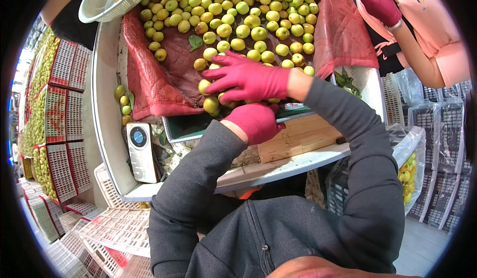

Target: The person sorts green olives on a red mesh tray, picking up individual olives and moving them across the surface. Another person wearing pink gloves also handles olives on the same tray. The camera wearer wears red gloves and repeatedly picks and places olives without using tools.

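Many green-yellow, partly brown round fruits, likely jujubes (pixel 258 33), lie on a red padded cloth (pixel 179 54) in a white-rimmed sorting table. My right hand (pixel 248 76), in a crimson glove, rests palm down with spread fingers over the fruits near the cloth's front edge. My left hand (pixel 255 123), gloved the same way, is just below it at the rim of a dark green tray (pixel 186 129); its fingers are mostly hidden, and whether it holds a fruit cannot be told. A few fruits (pixel 211 104) sit between the hands and the tray.
A phone (pixel 142 153) lies in the table's left corner; a wooden board (pixel 298 138) is at its front. A white plastic basket (pixel 111 2) stands upper left. Co-workers are at both sides, one with a gloved hand (pixel 380 2). Stacked crates (pixel 63 125) of fruit stand left, bagged crates (pixel 432 129) right.
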Action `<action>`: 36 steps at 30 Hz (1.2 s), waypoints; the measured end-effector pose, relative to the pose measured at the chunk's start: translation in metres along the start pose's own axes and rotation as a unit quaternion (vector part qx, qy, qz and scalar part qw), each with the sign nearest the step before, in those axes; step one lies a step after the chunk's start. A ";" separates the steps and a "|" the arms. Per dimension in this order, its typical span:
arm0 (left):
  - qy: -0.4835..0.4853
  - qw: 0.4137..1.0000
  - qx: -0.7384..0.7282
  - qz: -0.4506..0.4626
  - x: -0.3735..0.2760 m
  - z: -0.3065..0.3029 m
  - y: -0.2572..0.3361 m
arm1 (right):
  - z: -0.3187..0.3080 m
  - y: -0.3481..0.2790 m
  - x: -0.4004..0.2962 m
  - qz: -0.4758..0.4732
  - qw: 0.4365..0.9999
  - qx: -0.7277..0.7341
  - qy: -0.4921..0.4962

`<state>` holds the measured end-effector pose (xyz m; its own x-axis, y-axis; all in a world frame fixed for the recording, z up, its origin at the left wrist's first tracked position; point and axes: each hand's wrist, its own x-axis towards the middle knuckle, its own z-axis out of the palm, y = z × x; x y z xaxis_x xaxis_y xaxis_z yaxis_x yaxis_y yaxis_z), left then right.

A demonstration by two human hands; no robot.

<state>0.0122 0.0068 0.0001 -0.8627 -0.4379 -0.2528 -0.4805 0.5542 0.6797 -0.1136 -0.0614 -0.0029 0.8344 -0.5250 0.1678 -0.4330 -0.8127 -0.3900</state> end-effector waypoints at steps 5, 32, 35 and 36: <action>-0.038 0.999 0.007 -0.023 0.005 -0.007 0.009 | -0.063 0.060 -0.051 0.296 0.933 -0.083 0.185; -0.058 0.997 -0.009 -0.049 0.008 -0.007 0.007 | -0.115 0.088 -0.039 0.398 0.880 -0.225 -0.131; -0.052 0.997 -0.005 -0.048 0.010 -0.002 0.003 | -0.104 0.033 0.027 0.332 0.942 0.052 -0.022; -0.053 0.997 -0.005 -0.056 0.006 -0.005 0.004 | -0.089 0.007 0.057 0.233 0.967 0.098 -0.025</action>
<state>0.0065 0.0027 0.0046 -0.8154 -0.4188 -0.3997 -0.5743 0.4977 0.6500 -0.0993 -0.1190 0.0845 0.5812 -0.8063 -0.1101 -0.6978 -0.4242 -0.5772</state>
